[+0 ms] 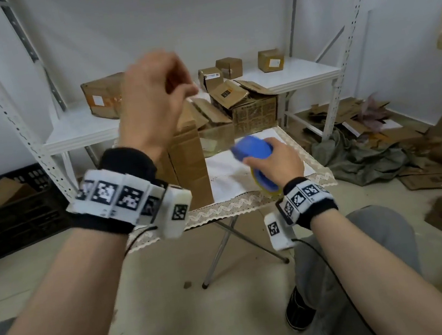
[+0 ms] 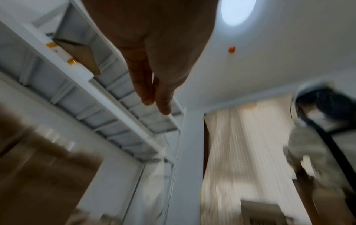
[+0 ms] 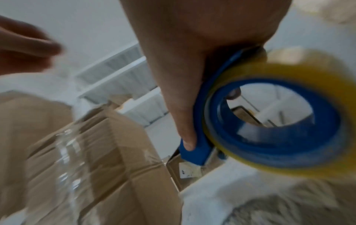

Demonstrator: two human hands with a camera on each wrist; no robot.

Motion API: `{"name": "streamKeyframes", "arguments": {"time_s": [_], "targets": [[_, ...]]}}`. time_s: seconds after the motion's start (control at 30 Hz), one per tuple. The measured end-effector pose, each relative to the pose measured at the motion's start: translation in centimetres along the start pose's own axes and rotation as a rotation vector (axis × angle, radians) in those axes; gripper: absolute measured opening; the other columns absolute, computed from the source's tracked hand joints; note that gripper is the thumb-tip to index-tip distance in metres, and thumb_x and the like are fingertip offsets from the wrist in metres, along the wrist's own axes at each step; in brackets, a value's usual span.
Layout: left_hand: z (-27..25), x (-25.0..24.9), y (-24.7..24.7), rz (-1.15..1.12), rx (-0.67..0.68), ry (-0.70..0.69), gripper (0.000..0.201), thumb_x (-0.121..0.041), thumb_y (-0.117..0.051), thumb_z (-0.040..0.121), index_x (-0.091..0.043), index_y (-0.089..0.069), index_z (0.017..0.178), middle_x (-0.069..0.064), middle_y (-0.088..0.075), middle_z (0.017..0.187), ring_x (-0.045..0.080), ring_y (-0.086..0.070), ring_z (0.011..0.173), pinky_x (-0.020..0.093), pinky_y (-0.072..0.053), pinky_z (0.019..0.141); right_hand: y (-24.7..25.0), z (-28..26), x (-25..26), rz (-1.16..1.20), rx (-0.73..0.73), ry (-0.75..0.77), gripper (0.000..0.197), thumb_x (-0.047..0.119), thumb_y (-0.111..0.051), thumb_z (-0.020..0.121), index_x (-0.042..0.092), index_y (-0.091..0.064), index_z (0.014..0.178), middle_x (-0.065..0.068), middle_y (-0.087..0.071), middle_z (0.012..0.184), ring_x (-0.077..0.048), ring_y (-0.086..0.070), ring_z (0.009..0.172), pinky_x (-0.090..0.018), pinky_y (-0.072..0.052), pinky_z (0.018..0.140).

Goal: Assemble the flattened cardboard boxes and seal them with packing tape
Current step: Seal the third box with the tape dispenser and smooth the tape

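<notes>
A tall brown cardboard box [image 1: 187,160] [image 3: 115,152] stands upright on the small folding table [image 1: 226,175], which has a white lace-edged cloth. My left hand [image 1: 189,89] [image 2: 156,100] is raised above the box, thumb and fingers pinched on the free end of a clear tape strip [image 1: 217,136] [image 3: 67,152]. The strip runs down past the box toward the dispenser. My right hand [image 1: 272,157] [image 3: 185,106] grips the blue tape dispenser [image 1: 251,149] [image 3: 269,155] with its yellowish roll [image 3: 308,65], just right of the box and low over the table.
White metal shelving [image 1: 300,73] behind the table carries several small boxes [image 1: 228,67], one larger box [image 1: 102,98] and opened cartons [image 1: 251,106]. A black crate [image 1: 7,214] sits on the floor at left. Flattened cardboard and a grey cloth [image 1: 368,155] litter the floor at right.
</notes>
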State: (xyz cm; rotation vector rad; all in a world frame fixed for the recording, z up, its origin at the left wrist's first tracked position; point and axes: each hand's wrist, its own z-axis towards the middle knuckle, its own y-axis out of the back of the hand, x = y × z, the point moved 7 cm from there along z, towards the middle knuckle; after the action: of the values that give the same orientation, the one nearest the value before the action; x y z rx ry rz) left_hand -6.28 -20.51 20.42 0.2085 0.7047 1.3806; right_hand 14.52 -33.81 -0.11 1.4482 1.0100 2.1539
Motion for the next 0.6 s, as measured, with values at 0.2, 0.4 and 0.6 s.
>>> {"name": "streamKeyframes", "arguments": {"time_s": [0.2,0.4,0.6], "targets": [[1.0,1.7,1.3,-0.051,0.075,0.124,0.021,-0.025,-0.084,0.082,-0.022,-0.065,0.089,-0.012,-0.065,0.085,-0.001,-0.06,0.074,0.009,-0.05,0.069,-4.3,1.4,-3.5,0.6,0.199,-0.328,0.048,0.023,-0.075,0.09,-0.003,-0.057,0.127,-0.009,-0.06,0.09,-0.022,-0.055,0.073,-0.031,-0.04,0.06],[0.5,2.3,1.4,-0.097,0.076,0.169,0.027,-0.03,-0.088,0.076,-0.017,-0.068,0.09,-0.006,-0.069,0.087,0.004,-0.062,0.075,0.015,-0.054,0.07,-4.2,1.3,-4.3,0.393,0.043,-0.349,0.074,0.022,-0.068,0.095,0.011,-0.031,0.158,-0.018,-0.031,0.158,-0.037,-0.037,0.142,-0.047,-0.038,0.114],[1.1,2.6,2.0,-0.113,0.06,0.208,0.03,-0.034,-0.089,0.075,-0.015,-0.069,0.089,-0.005,-0.071,0.087,0.002,-0.062,0.073,0.012,-0.053,0.069,-1.2,-1.2,2.9,1.089,0.055,-0.005,0.028,0.021,-0.059,0.102,0.011,-0.061,0.128,-0.015,-0.071,0.107,-0.026,-0.068,0.1,-0.043,-0.053,0.093]]}}
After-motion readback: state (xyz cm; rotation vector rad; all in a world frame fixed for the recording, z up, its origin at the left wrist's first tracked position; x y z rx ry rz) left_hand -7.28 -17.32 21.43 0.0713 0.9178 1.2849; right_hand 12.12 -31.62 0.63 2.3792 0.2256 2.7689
